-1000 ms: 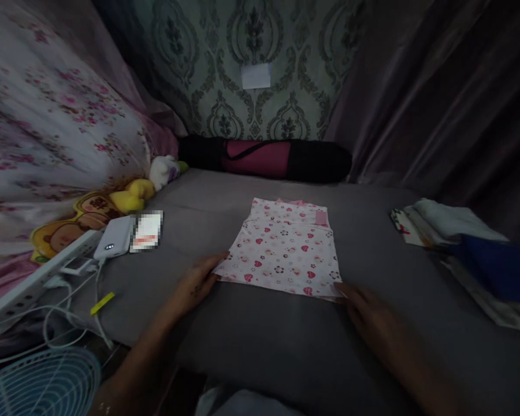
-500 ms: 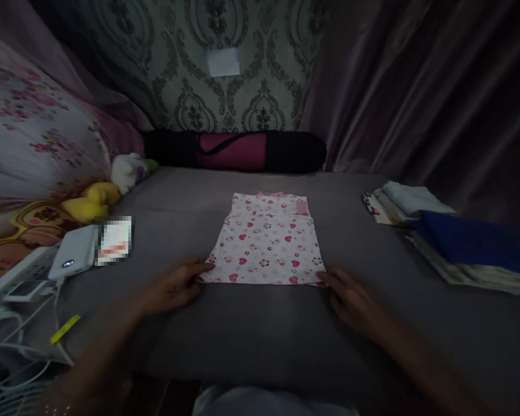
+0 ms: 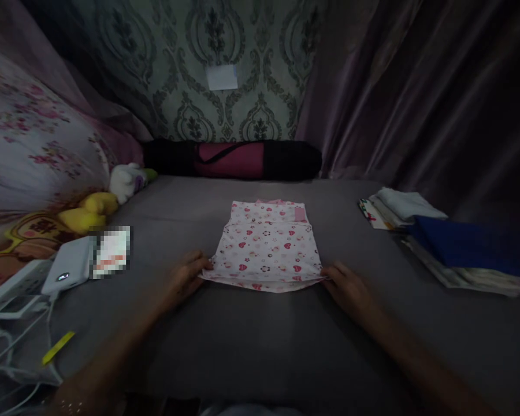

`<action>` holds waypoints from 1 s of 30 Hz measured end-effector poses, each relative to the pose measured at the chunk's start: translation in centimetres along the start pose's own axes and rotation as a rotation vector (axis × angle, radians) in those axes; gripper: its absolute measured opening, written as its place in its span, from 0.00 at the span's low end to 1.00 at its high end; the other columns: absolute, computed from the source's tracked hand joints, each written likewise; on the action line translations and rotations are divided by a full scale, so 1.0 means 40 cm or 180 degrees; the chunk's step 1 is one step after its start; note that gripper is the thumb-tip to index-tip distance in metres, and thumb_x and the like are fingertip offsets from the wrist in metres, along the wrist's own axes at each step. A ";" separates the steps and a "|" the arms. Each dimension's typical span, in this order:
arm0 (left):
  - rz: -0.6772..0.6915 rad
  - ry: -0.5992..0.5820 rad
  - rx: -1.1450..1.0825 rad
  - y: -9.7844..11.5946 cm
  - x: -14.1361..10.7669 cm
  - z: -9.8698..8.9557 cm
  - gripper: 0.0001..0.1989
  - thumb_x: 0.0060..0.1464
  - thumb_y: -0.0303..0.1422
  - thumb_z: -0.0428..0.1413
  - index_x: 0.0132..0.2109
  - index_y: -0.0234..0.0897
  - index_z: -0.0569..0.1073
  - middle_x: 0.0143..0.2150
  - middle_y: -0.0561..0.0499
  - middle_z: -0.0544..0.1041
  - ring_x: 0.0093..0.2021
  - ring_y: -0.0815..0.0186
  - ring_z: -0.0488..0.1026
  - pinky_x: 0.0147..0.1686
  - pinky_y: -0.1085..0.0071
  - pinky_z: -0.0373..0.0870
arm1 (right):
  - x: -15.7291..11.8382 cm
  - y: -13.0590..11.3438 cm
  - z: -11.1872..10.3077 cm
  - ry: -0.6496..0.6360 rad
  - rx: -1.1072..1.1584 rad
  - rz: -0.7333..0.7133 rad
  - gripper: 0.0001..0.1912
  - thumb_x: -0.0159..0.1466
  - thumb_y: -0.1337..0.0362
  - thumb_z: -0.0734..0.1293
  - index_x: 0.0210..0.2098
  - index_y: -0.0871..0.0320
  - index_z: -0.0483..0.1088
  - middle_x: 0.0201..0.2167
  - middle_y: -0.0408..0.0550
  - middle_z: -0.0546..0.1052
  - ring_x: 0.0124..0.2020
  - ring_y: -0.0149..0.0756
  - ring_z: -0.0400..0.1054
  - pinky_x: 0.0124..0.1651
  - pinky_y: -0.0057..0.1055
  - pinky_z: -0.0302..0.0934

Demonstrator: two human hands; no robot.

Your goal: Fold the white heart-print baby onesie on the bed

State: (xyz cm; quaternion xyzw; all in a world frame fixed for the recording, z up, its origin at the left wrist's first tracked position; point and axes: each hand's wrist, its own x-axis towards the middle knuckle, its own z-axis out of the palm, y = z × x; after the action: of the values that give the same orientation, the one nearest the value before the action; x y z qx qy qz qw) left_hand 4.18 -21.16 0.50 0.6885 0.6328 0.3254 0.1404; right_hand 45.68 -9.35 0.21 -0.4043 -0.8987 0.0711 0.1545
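Observation:
A small white garment point(image 3: 266, 242) printed with pink hearts and flowers, probably a child's top, lies on the grey sheet in front of me. Its far edge shows a bit of pink trim, and a pink patch point(image 3: 300, 215) sits at its far right. My left hand point(image 3: 188, 277) pinches the near left corner, fingers closed on the cloth. At the near right corner, my right hand point(image 3: 344, 284) grips the fabric the same way. Between the hands the near edge is slightly raised, and a strip of the lower layer shows beneath it.
Folded clothes point(image 3: 409, 205) and a blue folded cloth point(image 3: 463, 240) lie at right. At left are a white power bank point(image 3: 69, 266), a power strip point(image 3: 19, 283) with cables, a yellow strip point(image 3: 58, 348) and plush toys point(image 3: 89, 212). A black and pink long bag point(image 3: 231, 159) rests against the wall.
Both hands have lifted the garment's near edge a little, so the lower layer now shows below it. The fingers have closed on the corners. The view has tilted slightly upward.

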 end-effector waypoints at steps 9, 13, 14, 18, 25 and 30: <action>0.0036 -0.0667 -0.0175 0.015 0.077 -0.086 0.16 0.56 0.45 0.53 0.40 0.44 0.81 0.37 0.47 0.75 0.39 0.59 0.71 0.41 0.66 0.68 | 0.063 0.020 -0.078 0.0028 0.0566 -0.0372 0.16 0.68 0.55 0.59 0.38 0.52 0.77 0.41 0.49 0.74 0.41 0.38 0.70 0.45 0.34 0.65; -0.0591 -0.0432 -0.0653 0.024 0.100 -0.102 0.18 0.51 0.46 0.58 0.45 0.43 0.78 0.39 0.48 0.78 0.37 0.60 0.73 0.35 0.68 0.70 | 0.087 0.033 -0.085 -0.0036 0.1311 -0.0140 0.17 0.67 0.52 0.59 0.40 0.51 0.77 0.45 0.49 0.76 0.45 0.41 0.71 0.50 0.38 0.65; -0.0754 -0.0229 -0.0748 0.021 0.107 -0.101 0.18 0.49 0.46 0.60 0.45 0.41 0.77 0.38 0.48 0.78 0.35 0.60 0.73 0.33 0.69 0.70 | 0.092 0.034 -0.085 -0.0044 0.1526 0.0030 0.17 0.66 0.50 0.60 0.40 0.51 0.77 0.45 0.48 0.77 0.45 0.42 0.72 0.51 0.39 0.65; -0.1107 0.0299 -0.1478 0.004 0.145 -0.087 0.17 0.40 0.44 0.66 0.34 0.38 0.75 0.32 0.49 0.77 0.32 0.62 0.73 0.31 0.68 0.71 | 0.121 0.031 -0.083 0.0225 0.2283 0.0810 0.24 0.57 0.44 0.68 0.45 0.53 0.75 0.40 0.48 0.79 0.41 0.45 0.73 0.46 0.41 0.68; -0.1303 0.0817 -0.2648 0.014 0.216 -0.068 0.22 0.37 0.44 0.68 0.37 0.37 0.73 0.33 0.50 0.77 0.34 0.63 0.75 0.38 0.64 0.75 | 0.190 0.029 -0.085 0.0668 0.2883 0.1278 0.29 0.47 0.39 0.73 0.36 0.57 0.75 0.30 0.49 0.79 0.32 0.40 0.72 0.35 0.34 0.68; -0.1266 0.0815 -0.2814 0.017 0.256 -0.043 0.22 0.39 0.44 0.66 0.38 0.37 0.69 0.33 0.52 0.74 0.32 0.66 0.74 0.34 0.68 0.73 | 0.233 0.036 -0.063 0.0812 0.3207 0.1351 0.31 0.47 0.38 0.72 0.37 0.57 0.72 0.29 0.48 0.77 0.32 0.40 0.72 0.35 0.34 0.67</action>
State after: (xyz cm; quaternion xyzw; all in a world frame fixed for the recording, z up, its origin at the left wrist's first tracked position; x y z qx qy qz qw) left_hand 3.50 -11.79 4.99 0.3837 0.5656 0.6112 0.3991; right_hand 41.71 -1.39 4.26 -0.4579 -0.6268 0.4717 0.4183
